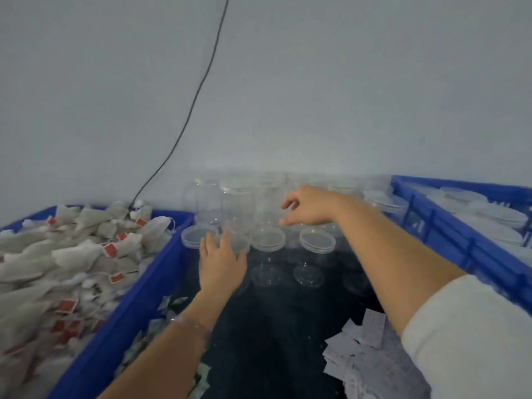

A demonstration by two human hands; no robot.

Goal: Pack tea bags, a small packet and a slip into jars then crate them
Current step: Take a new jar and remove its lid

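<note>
**A:** Head view. Left hand (221,264)?

**B:** The forearm comes up from the bottom edge over the dark desk (273,326), with a bracelet (191,323) at the wrist. Back of the hand is up. The fingers are spread and nearly straight, laid against the near side of one open clear jar (242,244). There is motion blur here, and I can make out no firm grip.

**A:** Right hand (308,207)?

**B:** The arm reaches in from the right, white sleeve (460,326) pushed up and forearm bare. The wrist is bent and the hand hangs above the front-row jars (269,239). Its fingers are loosely curled with thumb and forefinger apart, and it holds nothing.

**A:** Where is the stock?

**B:** The front-row jars stand upright with open mouths. The taller back-row jars (236,197) stand against the wall (316,82). Tea bags (72,254) with red tags are heaped in the left crate (138,283), which is blue and just beside the left arm. White slips (359,341) lie scattered on the desk under the right forearm. Small packets (138,349) lie along the left crate's outer wall, too blurred to read. The right crate (460,240), also blue, holds stacked lids (489,214).

**A:** Anything else?

**B:** A black cable (195,96) runs down the wall towards the tea bags.
</note>
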